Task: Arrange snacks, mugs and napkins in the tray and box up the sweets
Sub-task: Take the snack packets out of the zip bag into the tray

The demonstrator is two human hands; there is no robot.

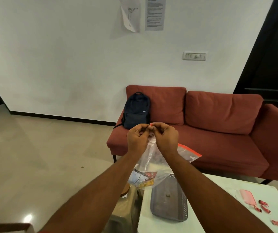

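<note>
My left hand (pixel 137 137) and my right hand (pixel 166 137) are raised in front of me, both pinching the red zip edge of a clear plastic bag (pixel 153 162). The bag hangs down between my forearms with snack packets (pixel 142 178) in its bottom. Under it, on the white table (pixel 218 207), lies a grey perforated tray (pixel 168 202) with one small dark item in it. Several red-wrapped sweets (pixel 263 207) and a pink box (pixel 248 196) lie at the table's right side.
A red sofa (pixel 218 128) stands behind the table with a dark blue backpack (pixel 136 111) on its left seat. To the left of the table is beige tiled floor (pixel 42 157). A round wooden item (pixel 124 190) shows beside the table's left edge.
</note>
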